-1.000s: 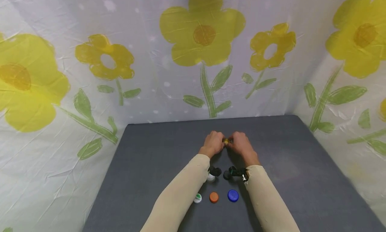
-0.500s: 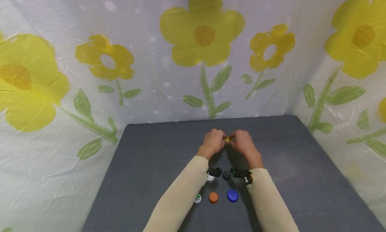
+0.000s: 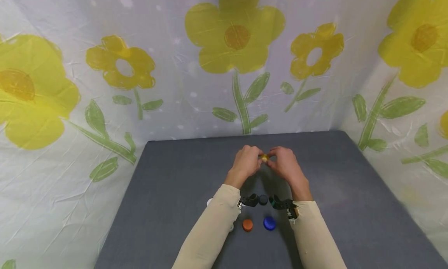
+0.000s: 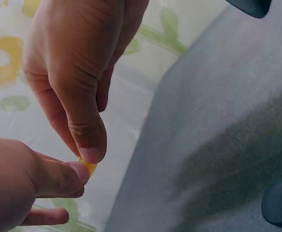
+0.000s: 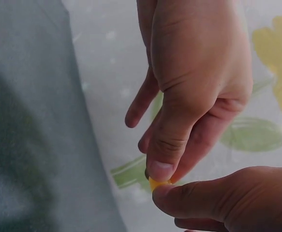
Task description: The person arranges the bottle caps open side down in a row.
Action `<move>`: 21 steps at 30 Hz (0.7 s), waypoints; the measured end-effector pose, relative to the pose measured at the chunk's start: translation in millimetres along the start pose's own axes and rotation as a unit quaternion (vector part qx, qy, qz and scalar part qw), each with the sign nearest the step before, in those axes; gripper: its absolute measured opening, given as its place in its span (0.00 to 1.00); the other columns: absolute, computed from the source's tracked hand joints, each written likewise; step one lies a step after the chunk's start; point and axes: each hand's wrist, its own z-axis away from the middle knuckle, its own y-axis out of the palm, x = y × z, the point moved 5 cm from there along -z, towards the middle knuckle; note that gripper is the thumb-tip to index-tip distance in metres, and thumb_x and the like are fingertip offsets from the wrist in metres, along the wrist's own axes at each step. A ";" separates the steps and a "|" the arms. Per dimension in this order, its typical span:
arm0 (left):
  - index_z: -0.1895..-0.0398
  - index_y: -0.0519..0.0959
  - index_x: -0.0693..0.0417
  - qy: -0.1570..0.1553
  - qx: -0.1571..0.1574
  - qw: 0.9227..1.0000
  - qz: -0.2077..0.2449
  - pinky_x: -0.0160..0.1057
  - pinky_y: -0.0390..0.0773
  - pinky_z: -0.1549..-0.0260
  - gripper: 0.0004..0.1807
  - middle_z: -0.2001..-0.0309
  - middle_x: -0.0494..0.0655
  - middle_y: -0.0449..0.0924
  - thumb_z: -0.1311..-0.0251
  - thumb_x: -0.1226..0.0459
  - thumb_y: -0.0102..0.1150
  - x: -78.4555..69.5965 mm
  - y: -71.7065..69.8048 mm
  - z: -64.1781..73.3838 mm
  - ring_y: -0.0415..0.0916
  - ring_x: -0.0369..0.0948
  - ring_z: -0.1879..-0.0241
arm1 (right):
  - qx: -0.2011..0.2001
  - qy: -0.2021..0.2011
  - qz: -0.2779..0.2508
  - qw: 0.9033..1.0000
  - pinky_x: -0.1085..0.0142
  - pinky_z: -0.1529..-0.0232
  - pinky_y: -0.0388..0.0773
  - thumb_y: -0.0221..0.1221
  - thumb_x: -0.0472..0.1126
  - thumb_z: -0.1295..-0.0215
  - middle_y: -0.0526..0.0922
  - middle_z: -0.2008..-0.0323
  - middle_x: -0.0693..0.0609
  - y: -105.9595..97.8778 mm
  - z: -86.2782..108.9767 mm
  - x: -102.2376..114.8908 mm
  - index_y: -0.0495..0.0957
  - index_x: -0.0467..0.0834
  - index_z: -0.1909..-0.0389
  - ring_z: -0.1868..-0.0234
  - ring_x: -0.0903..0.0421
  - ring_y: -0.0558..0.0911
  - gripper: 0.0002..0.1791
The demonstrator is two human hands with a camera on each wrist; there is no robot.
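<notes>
A small yellow bottle cap (image 3: 265,158) is held between my two hands above the far part of the grey table. My left hand (image 3: 246,160) pinches it between thumb and fingers from the left. From the right, my right hand (image 3: 285,162) pinches the same cap with its thumb and fingers. In the left wrist view only a sliver of the yellow cap (image 4: 91,167) shows between the two thumbs. The right wrist view likewise shows a thin yellow edge of the cap (image 5: 156,183); the fingers hide most of it.
On the grey table (image 3: 182,172), nearer me, lie a black cap (image 3: 263,200), an orange cap (image 3: 247,225) and a blue cap (image 3: 269,223). White caps show partly beside my left sleeve (image 3: 210,226). A flower-printed sheet (image 3: 175,105) hangs behind.
Both hands, with the yellow cap between them, have shifted slightly up in the picture; the right forearm has swung a little right. A white cap edge now shows left of my left sleeve.
</notes>
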 end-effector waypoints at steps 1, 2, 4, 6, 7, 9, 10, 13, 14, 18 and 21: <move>0.47 0.86 0.39 0.000 -0.001 1.000 0.003 0.44 0.82 0.57 0.14 0.51 0.38 0.87 0.34 0.56 0.64 -0.4 -2.2 1.9 0.83 0.42 0.53 | -0.002 -0.001 -0.001 1.000 0.42 0.44 0.76 0.68 0.40 0.38 0.82 0.45 0.35 -1.6 1.3 1.8 0.87 0.37 0.57 0.44 0.36 0.80 0.12; 0.46 0.86 0.39 0.000 -0.002 1.000 0.005 0.44 0.82 0.56 0.14 0.50 0.38 0.86 0.34 0.56 0.64 -0.8 -4.1 3.8 0.83 0.42 0.52 | -0.003 -0.001 -0.002 1.000 0.42 0.44 0.76 0.68 0.40 0.38 0.82 0.44 0.35 -3.2 2.8 3.6 0.87 0.37 0.57 0.44 0.36 0.80 0.13; 0.46 0.86 0.39 0.002 -0.006 1.000 0.008 0.44 0.82 0.56 0.14 0.50 0.38 0.86 0.34 0.56 0.64 -1.3 -7.8 7.9 0.82 0.42 0.52 | -0.005 -0.003 -0.005 1.000 0.42 0.44 0.76 0.68 0.40 0.38 0.82 0.44 0.35 -5.9 5.8 7.1 0.87 0.37 0.56 0.44 0.36 0.80 0.13; 0.46 0.85 0.39 0.002 -0.008 1.000 0.013 0.44 0.82 0.56 0.14 0.49 0.38 0.86 0.34 0.56 0.64 -1.2 -10.1 12.3 0.82 0.42 0.51 | -0.004 -0.001 -0.009 1.000 0.42 0.44 0.76 0.68 0.41 0.38 0.81 0.43 0.35 -8.1 9.1 10.3 0.87 0.37 0.56 0.43 0.36 0.80 0.13; 0.46 0.85 0.39 0.003 -0.009 1.000 0.015 0.44 0.82 0.56 0.14 0.49 0.38 0.86 0.34 0.56 0.64 -0.8 -10.8 14.4 0.82 0.42 0.51 | -0.004 0.001 -0.011 1.000 0.41 0.44 0.76 0.68 0.41 0.38 0.81 0.43 0.36 -9.0 10.6 11.7 0.87 0.37 0.55 0.43 0.36 0.79 0.14; 0.47 0.86 0.39 0.003 -0.011 1.000 0.019 0.44 0.82 0.56 0.14 0.50 0.38 0.86 0.34 0.56 0.64 -0.6 -12.5 18.7 0.82 0.42 0.51 | -0.005 0.001 -0.013 1.000 0.41 0.43 0.75 0.68 0.41 0.38 0.81 0.43 0.36 -10.8 14.0 15.3 0.87 0.37 0.55 0.43 0.35 0.79 0.14; 0.47 0.86 0.39 0.003 -0.012 1.000 0.024 0.44 0.82 0.56 0.13 0.50 0.38 0.86 0.34 0.56 0.64 -0.4 -13.2 21.0 0.82 0.42 0.52 | -0.007 0.001 -0.015 1.000 0.41 0.43 0.75 0.68 0.40 0.38 0.81 0.43 0.36 -11.4 15.6 16.8 0.87 0.37 0.55 0.43 0.35 0.79 0.14; 0.49 0.86 0.39 0.007 -0.018 0.999 0.027 0.44 0.81 0.55 0.12 0.51 0.39 0.87 0.34 0.56 0.64 -0.2 -14.5 27.6 0.82 0.43 0.52 | -0.012 0.008 -0.025 1.000 0.41 0.42 0.74 0.69 0.40 0.39 0.81 0.43 0.36 -11.9 20.8 20.7 0.87 0.37 0.55 0.42 0.36 0.79 0.14; 0.49 0.87 0.40 0.009 -0.021 0.999 0.027 0.44 0.81 0.55 0.12 0.52 0.39 0.87 0.34 0.56 0.64 -0.2 -15.0 29.9 0.82 0.43 0.53 | -0.013 0.010 -0.028 0.999 0.41 0.42 0.74 0.69 0.40 0.38 0.81 0.43 0.37 -11.2 22.5 21.6 0.87 0.37 0.55 0.42 0.36 0.79 0.14; 0.50 0.87 0.41 0.008 -0.025 0.999 0.030 0.44 0.82 0.56 0.12 0.52 0.39 0.87 0.34 0.55 0.65 1.7 -13.9 39.0 0.82 0.42 0.54 | -0.015 0.024 -0.040 0.999 0.41 0.42 0.75 0.69 0.41 0.38 0.81 0.41 0.38 -6.0 29.4 23.6 0.87 0.39 0.55 0.40 0.36 0.78 0.14; 0.49 0.86 0.41 0.008 -0.026 0.999 0.034 0.43 0.82 0.57 0.12 0.52 0.39 0.87 0.35 0.55 0.65 3.9 -11.7 44.6 0.82 0.41 0.55 | -0.021 0.023 -0.045 0.999 0.41 0.42 0.74 0.69 0.41 0.39 0.81 0.41 0.38 -2.1 34.1 24.9 0.87 0.39 0.55 0.40 0.36 0.78 0.13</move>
